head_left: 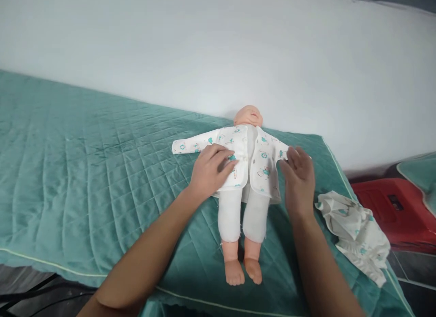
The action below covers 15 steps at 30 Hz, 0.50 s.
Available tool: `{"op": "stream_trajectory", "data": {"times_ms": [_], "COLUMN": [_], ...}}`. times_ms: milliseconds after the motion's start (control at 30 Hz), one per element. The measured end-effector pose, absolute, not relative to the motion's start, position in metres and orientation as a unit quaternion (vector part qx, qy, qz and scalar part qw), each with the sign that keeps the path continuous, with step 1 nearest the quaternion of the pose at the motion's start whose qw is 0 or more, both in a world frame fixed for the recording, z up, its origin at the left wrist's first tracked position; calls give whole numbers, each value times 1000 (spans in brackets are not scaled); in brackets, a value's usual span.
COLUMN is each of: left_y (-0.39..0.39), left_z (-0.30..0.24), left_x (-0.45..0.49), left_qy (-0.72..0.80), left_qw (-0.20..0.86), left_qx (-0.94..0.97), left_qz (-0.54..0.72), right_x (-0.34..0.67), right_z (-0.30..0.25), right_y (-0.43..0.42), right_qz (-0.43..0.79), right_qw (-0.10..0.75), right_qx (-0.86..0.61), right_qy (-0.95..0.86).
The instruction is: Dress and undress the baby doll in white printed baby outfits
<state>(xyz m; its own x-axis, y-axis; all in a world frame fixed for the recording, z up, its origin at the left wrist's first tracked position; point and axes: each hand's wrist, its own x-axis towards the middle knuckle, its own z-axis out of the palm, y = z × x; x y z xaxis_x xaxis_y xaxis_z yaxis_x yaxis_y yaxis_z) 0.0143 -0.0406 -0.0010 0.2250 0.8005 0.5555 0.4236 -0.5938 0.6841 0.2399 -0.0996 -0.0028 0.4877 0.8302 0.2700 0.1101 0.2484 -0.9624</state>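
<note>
A baby doll (242, 208) lies on its back on a teal quilted mat (85, 171), head toward the white wall. It wears a white printed top (262, 165), open down the front. My left hand (210, 169) rests flat on the top's left panel, fingers stretched out. My right hand (299, 178) is open beside the doll's other sleeve, fingertips at the cuff. The doll's legs are in white cloth and its feet are bare.
A crumpled white printed garment (356, 235) lies on the mat's right edge. Beyond it stands a red object (391, 212) on the floor. A white wall (218, 49) runs behind the mat. Dark cables (30, 296) lie at lower left.
</note>
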Motion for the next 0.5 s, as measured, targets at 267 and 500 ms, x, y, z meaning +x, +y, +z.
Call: {"op": "stream_trajectory", "data": {"times_ms": [267, 500], "left_y": [-67, -65], "left_z": [18, 13], "left_x": [11, 17], "left_qy": [347, 333], "left_qw": [130, 175], "left_qx": [904, 888], "left_qz": [213, 266], "right_x": [221, 224], "right_z": [4, -9], "right_y": [-129, -139], "right_qz": [52, 96], "right_qw": [372, 416], "right_qx": [-559, -573], "right_qy": [-739, -700]}}
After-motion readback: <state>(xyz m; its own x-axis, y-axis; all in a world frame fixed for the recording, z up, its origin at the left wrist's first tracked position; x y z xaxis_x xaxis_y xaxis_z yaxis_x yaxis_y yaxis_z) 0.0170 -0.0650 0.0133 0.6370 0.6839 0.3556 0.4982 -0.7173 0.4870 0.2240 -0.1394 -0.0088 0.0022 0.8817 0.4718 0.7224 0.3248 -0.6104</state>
